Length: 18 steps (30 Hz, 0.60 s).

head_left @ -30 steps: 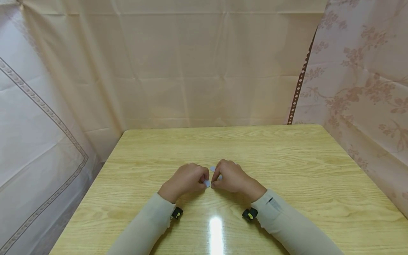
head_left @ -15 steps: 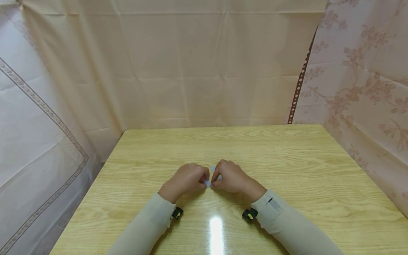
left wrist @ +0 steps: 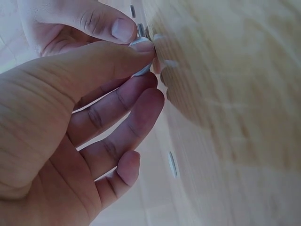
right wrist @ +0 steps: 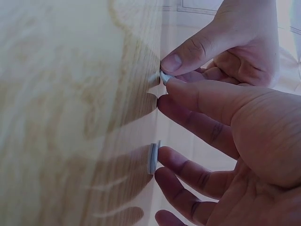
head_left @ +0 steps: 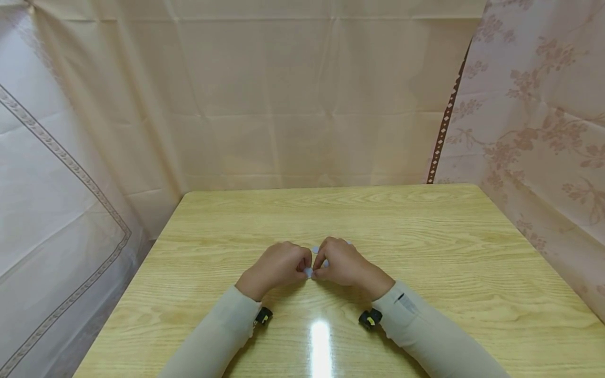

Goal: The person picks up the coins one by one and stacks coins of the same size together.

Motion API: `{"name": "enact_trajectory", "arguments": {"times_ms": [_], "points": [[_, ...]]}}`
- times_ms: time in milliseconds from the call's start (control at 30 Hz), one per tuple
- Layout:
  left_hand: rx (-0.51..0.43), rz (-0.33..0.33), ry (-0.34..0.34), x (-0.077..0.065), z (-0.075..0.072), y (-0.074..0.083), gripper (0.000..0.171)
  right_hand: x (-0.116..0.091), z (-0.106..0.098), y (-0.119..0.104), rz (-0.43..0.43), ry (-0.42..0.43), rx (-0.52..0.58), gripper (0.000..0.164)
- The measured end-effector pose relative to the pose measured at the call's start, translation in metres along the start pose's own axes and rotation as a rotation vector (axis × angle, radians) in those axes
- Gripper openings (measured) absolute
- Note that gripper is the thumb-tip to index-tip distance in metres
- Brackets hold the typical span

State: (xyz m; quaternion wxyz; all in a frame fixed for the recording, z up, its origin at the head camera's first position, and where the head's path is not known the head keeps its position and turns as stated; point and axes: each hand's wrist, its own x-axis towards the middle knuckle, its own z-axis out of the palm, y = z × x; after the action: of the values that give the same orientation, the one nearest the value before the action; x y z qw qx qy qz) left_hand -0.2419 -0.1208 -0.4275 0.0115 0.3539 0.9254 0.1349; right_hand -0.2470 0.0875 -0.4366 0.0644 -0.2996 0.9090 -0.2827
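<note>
Low over the wooden table, my left hand (head_left: 280,266) pinches a small pale disc (head_left: 309,272) between thumb and fingers. In the left wrist view the thumb covers most of that disc (left wrist: 142,70), while the other fingers bend loosely below it. My right hand (head_left: 347,261) meets it from the other side, its thumb (right wrist: 181,89) at the disc's edge. Whether that hand also grips the disc is hidden. Under the right hand's fingers another pale disc (right wrist: 153,158) lies on the table, and one more disc (head_left: 315,250) lies just beyond the hands.
A further disc (head_left: 349,242) shows partly behind the right hand. In the left wrist view, a separate disc (left wrist: 173,164) lies on the wood. Curtains (head_left: 302,94) hang behind the table (head_left: 425,226) and along both sides. Each wrist wears a small black device.
The left hand has shifted slightly right with its disc, closing the small gap to the right thumb. The right hand looks almost still, and the discs on the table have stayed put.
</note>
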Motion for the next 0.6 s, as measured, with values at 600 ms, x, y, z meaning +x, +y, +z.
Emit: {"name": "enact_trajectory", "arguments": {"times_ms": [600], "points": [[0.015,-0.028,0.001,-0.0014,-0.0027,-0.0013,0.019,0.0016,-0.0045,0.0022,-0.018,-0.006,0.050,0.009]]}}
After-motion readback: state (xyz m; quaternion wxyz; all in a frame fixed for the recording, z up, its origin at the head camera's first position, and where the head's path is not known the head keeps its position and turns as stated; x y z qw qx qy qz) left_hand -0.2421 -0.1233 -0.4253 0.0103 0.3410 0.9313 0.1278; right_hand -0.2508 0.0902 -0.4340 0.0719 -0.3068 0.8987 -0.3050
